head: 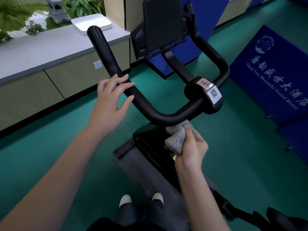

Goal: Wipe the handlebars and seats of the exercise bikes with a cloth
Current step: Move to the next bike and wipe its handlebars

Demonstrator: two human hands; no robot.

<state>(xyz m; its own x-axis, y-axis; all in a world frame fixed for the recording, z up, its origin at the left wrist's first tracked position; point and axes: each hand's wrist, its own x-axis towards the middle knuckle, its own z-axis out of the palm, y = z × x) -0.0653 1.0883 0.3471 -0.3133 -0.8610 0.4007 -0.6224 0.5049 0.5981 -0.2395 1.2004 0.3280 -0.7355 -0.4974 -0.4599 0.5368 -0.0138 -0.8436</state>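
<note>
Item: one exercise bike (148, 144), black, on green flooring, seen from above by the person standing at it. Handlebars (150, 112): a looped black bar, the left horn rising toward a grey counter (41, 52), the right side curving behind a dark screen holder (163, 22). Left hand (110, 100): fingers nearly straight and laid across the top of the left horn, thumb apart below it, nothing enclosed. Right hand (193, 147): fingers curled round a bunched grey cloth (176, 137), whose upper end presses against the underside of the bar's near bend, just beside the centre clamp. Stickers (209, 88): two code labels on that clamp. Progress, as judged: the handlebar wipe is under way at the near bend; no surface looks visibly wet or streaked, so which stretches are finished cannot be told. The seat and any other bikes presumably remain. Not legible: a dark shape cut off at the lower right edge may be the seat; the right horn's tip is hidden behind the holder.
</note>
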